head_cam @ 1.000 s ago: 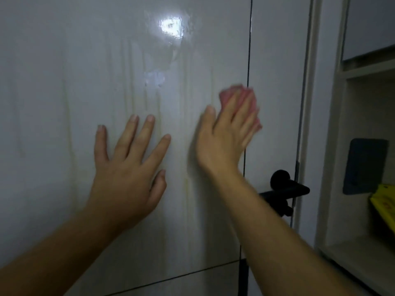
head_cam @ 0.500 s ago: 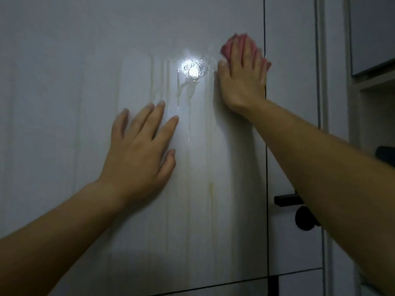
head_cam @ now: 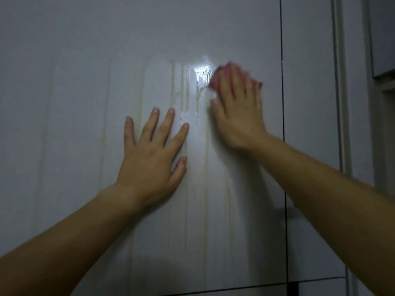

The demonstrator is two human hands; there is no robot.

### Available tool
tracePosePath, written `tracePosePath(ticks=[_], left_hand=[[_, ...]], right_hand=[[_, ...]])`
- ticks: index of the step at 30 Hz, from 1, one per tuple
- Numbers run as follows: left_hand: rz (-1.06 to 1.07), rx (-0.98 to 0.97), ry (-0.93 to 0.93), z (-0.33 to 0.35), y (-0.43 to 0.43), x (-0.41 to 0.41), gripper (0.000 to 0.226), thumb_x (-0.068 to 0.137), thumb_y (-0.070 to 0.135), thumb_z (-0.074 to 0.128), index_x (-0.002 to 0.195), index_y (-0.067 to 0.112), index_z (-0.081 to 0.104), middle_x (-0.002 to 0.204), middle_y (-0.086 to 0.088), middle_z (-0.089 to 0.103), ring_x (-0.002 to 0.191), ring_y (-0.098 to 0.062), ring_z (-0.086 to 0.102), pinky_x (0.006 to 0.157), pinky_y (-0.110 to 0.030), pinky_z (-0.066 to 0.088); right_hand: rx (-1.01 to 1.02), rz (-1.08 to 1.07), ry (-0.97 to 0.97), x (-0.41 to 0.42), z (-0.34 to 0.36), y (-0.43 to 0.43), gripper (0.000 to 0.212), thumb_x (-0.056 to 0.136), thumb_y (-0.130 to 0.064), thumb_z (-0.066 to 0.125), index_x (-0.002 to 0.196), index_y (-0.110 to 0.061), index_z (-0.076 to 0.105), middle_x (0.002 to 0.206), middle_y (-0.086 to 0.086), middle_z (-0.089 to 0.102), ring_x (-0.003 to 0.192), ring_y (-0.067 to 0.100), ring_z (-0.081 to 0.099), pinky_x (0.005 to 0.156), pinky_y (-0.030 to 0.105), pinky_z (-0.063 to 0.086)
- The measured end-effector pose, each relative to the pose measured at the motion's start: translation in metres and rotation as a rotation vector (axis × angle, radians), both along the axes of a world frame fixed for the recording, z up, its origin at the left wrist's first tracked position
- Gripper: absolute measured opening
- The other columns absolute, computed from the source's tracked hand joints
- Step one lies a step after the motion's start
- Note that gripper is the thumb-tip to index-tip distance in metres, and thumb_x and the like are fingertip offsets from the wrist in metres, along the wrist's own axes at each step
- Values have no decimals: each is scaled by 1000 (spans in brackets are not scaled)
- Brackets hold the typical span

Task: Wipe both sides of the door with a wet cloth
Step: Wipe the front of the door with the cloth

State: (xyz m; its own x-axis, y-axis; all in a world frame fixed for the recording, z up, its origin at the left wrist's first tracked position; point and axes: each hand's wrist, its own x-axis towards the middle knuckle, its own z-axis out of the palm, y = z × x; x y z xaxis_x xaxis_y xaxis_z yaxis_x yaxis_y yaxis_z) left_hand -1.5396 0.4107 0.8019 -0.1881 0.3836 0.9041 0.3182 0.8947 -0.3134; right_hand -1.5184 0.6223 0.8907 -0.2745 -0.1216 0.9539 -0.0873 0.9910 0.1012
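Note:
A pale glossy door (head_cam: 74,103) fills the view, with thin dark seams dividing its panels. Wet streaks run down its middle below a bright reflection. My right hand (head_cam: 237,112) presses a pink cloth (head_cam: 222,75) flat against the door, just left of the vertical seam; only the cloth's upper edge shows past my fingers, and it is blurred. My left hand (head_cam: 151,157) lies flat on the door with fingers spread, lower and to the left, holding nothing. My right forearm hides the door handle.
A vertical door frame (head_cam: 342,103) runs along the right side. Beyond it, at the far right edge, stands a shelf unit (head_cam: 384,82) with a cabinet front above.
My right hand slid the cloth up the door, then back down and slightly left. The view tilted up, so the black handle slipped behind my forearm. My left hand stayed pressed in place.

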Motion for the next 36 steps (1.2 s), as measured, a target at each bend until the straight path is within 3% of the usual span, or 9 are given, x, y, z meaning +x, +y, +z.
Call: tracePosePath(ticks=[3,5,10,15,17,24,29,33,36], left_hand=[[-21,5,-11,1,1,1,71,96,56,23,162,27,23,171,-11,12,157,-36,7,118,-73,4],[-30,5,-10,1,1,0,72,96,56,23,162,27,22,171,-11,12,157,-36,6,118,-73,3],[-21,5,-13,1,0,-1,72,94,54,27,161,27,24,171,-11,12,157,-37,6,117,-73,2],[-50,24,-41,-11,9,7,70,94,51,29,158,21,33,169,-16,17,157,-37,9,119,-73,2],[-48,13,-40,-19,12,8,70,95,51,29,157,22,34,169,-16,17,157,-37,10,119,-72,5],[-40,-8,26,-16,3,8,66,95,46,35,154,19,41,166,-14,28,153,-34,26,118,-67,19],[-87,28,39,-8,-19,7,71,94,47,36,153,9,40,165,-19,29,153,-33,25,118,-52,23],[-3,81,24,-10,-38,1,70,94,50,32,156,17,35,167,-18,22,155,-40,14,120,-63,8],[37,63,10,-10,-50,-4,69,95,53,28,160,26,27,169,-12,17,156,-41,11,117,-72,6]], right_hand=[[209,31,-70,4,-64,-5,70,106,-55,17,163,-25,-11,170,0,-19,156,22,-23,125,45,-16],[230,39,-67,3,-44,-2,68,107,-53,20,163,-26,-8,171,0,-16,156,22,-20,125,43,-16],[-141,52,61,-9,12,-28,65,108,-49,14,163,-22,-7,172,2,-11,158,24,-14,127,46,-11],[-206,77,-7,7,-128,-32,68,105,-54,14,162,-27,-12,171,0,-18,156,22,-21,125,43,-16],[-173,46,-45,10,-149,-24,70,103,-55,15,163,-28,-10,171,-1,-18,156,21,-23,125,42,-17],[-147,42,17,-1,1,-14,68,108,-50,14,163,-20,-11,171,4,-17,156,25,-19,127,48,-12],[173,32,-49,2,-82,-27,70,106,-55,17,162,-25,-12,170,1,-21,155,21,-24,125,43,-18],[277,-51,-47,-4,-49,-15,70,107,-56,21,160,-29,-17,170,-1,-20,156,23,-20,125,43,-16],[123,-38,26,-9,42,-28,68,107,-53,19,163,-25,-8,172,3,-11,158,28,-13,126,46,-12]])
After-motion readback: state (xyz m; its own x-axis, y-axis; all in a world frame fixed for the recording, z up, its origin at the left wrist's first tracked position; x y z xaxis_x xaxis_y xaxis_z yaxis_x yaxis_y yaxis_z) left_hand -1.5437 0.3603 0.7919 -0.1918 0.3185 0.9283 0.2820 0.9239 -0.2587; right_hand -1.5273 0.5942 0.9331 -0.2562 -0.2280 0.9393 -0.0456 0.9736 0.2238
